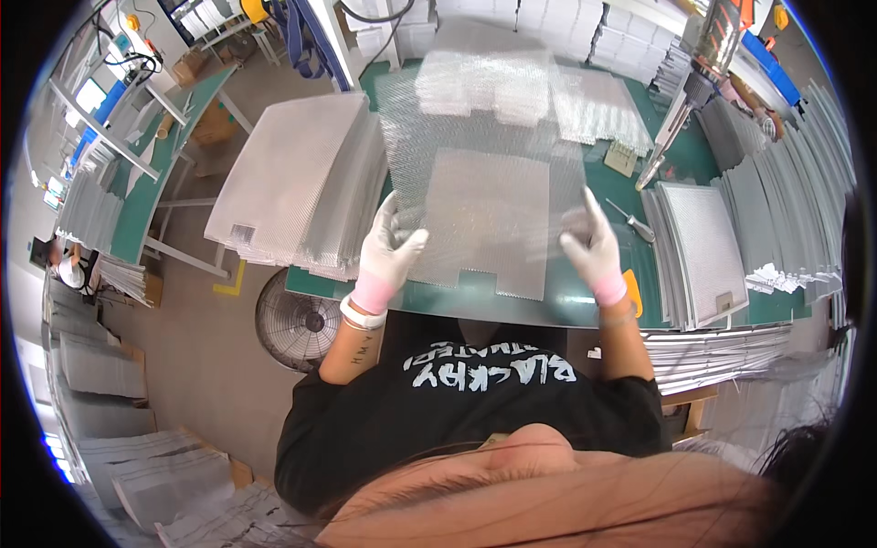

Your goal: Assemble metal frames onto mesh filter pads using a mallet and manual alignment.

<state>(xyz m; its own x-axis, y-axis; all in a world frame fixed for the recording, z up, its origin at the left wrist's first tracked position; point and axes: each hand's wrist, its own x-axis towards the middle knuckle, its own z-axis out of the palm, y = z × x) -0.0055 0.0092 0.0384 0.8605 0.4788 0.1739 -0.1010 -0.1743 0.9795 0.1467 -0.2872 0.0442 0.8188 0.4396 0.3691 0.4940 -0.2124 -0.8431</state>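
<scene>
A see-through grey mesh sheet (pixel 402 137), blurred by motion, spans the space between my two gloved hands. My left hand (pixel 391 251), in a white glove with a pink cuff, is at its left edge, with thumb and fingers on either side. At the right edge, my right hand (pixel 592 247) has the same grip, partly smeared. Below and behind it, a paler mesh panel (pixel 489 219) with a notched near edge lies on the green table (pixel 438 300). Exact finger contact is hard to make out.
Left of my hands stands a tall stack of mesh panels (pixel 292 169); further panels (pixel 699 247) stand at the right. Bright mesh sheets (pixel 484 82) lie at the back. A screwdriver (pixel 632 221) lies right of my right hand, under a hanging power tool (pixel 699 87). A floor fan (pixel 306 320) stands lower left.
</scene>
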